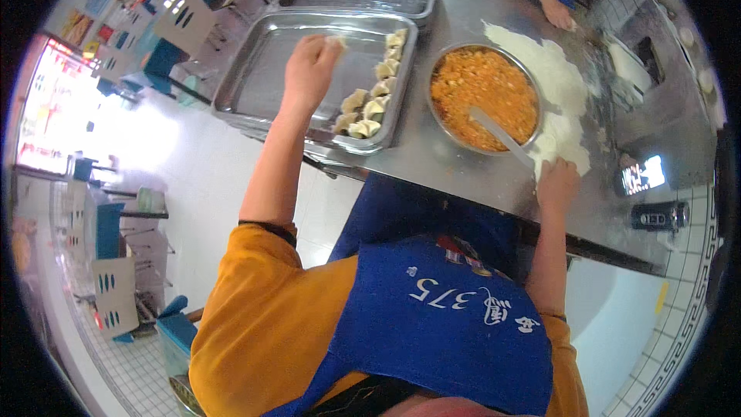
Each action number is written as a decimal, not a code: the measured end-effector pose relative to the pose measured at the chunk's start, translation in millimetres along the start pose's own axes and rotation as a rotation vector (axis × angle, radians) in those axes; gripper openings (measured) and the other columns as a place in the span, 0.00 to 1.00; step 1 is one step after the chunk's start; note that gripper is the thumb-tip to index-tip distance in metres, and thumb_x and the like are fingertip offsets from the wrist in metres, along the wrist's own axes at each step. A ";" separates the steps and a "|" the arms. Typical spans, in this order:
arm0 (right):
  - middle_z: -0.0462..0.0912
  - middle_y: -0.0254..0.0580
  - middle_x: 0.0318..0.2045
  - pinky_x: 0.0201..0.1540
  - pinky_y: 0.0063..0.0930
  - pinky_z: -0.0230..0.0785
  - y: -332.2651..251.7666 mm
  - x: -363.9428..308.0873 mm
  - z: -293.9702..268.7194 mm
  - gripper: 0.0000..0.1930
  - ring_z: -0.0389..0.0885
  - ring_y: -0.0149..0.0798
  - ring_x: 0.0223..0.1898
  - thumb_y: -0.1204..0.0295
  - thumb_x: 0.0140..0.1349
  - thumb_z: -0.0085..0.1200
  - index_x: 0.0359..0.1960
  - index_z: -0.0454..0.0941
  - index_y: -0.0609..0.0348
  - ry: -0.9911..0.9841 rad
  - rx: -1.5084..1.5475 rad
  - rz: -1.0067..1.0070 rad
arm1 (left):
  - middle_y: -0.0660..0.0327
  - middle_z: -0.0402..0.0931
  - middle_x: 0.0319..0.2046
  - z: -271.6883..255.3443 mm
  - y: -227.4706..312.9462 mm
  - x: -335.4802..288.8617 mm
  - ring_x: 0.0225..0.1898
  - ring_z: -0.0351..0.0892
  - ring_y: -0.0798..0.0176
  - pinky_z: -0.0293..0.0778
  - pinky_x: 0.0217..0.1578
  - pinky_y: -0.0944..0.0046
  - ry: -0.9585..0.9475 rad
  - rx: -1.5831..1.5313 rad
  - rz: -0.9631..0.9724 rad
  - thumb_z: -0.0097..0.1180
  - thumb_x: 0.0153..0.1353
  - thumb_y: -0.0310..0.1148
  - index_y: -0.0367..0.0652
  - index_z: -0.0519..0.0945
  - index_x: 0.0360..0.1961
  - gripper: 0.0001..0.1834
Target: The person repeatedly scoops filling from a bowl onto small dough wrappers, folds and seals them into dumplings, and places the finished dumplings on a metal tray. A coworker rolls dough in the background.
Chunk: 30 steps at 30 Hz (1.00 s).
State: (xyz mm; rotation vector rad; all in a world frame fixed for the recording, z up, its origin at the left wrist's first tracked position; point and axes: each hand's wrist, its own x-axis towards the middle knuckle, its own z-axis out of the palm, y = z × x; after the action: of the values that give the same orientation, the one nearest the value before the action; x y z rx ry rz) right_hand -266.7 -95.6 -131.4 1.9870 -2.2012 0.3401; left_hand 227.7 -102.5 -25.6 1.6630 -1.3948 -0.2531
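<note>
A steel counter (417, 176) carries a wide metal tray (258, 69) on the left, a bowl (434, 112) of orange filling (478, 81) at centre and a spread of flour (562, 77) to its right. The person's left hand (311, 66) hovers above the tray; the right hand (559, 184) is at the flour's near edge, by the outer end of a flat spatula (498, 130) sloping into the filling. Whether the right grip holds anything, I cannot tell. Pleated dumplings (383, 88) line the tray's right side, crowding its near corner. The left grip pinches a small pale piece (337, 42), probably a dumpling, though blurred; good placing likely means lowering it pleats up, apart from its neighbours, and easing the fingers off without denting the dough.
</note>
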 end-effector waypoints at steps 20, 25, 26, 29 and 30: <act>0.86 0.53 0.36 0.43 0.47 0.75 6.9 0.9 -41.1 0.10 0.84 0.59 0.40 0.66 0.64 0.58 0.41 0.82 0.57 0.134 0.489 0.146 | 0.49 0.84 0.39 11.4 8.1 -11.6 0.43 0.84 0.46 0.77 0.45 0.54 -0.486 0.356 0.160 0.59 0.65 0.35 0.40 0.86 0.45 0.13; 0.86 0.54 0.35 0.40 0.47 0.75 3.4 6.7 -49.0 0.10 0.84 0.59 0.38 0.65 0.67 0.56 0.40 0.81 0.59 0.101 0.558 0.208 | 0.50 0.85 0.38 6.9 5.7 -11.1 0.42 0.85 0.49 0.76 0.45 0.59 -0.509 0.218 0.115 0.61 0.64 0.31 0.37 0.86 0.45 0.11; 0.86 0.55 0.35 0.40 0.46 0.75 3.8 8.6 -47.9 0.10 0.84 0.59 0.38 0.65 0.68 0.56 0.40 0.81 0.59 0.074 0.566 0.208 | 0.50 0.85 0.39 5.9 5.2 -10.2 0.42 0.85 0.48 0.77 0.45 0.59 -0.522 0.261 0.110 0.60 0.65 0.31 0.38 0.86 0.46 0.12; 0.85 0.55 0.34 0.40 0.44 0.75 2.2 12.7 -51.5 0.10 0.85 0.57 0.37 0.66 0.69 0.54 0.41 0.80 0.60 0.211 0.651 0.185 | 0.49 0.83 0.43 2.8 13.7 -12.4 0.44 0.84 0.48 0.77 0.47 0.60 -0.443 0.338 0.220 0.58 0.66 0.31 0.39 0.84 0.52 0.15; 0.85 0.56 0.34 0.39 0.44 0.75 -1.4 12.7 -56.8 0.11 0.85 0.57 0.36 0.66 0.70 0.53 0.42 0.80 0.61 0.244 0.686 0.239 | 0.50 0.83 0.45 2.8 21.0 -16.7 0.46 0.84 0.50 0.77 0.49 0.61 -0.325 0.399 0.326 0.58 0.67 0.31 0.39 0.83 0.54 0.16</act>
State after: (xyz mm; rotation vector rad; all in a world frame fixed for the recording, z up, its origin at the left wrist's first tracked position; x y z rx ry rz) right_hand -268.7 -92.6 -73.3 1.7909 -2.3506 1.4507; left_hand 206.1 -88.2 -18.0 1.7240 -2.0420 -0.0579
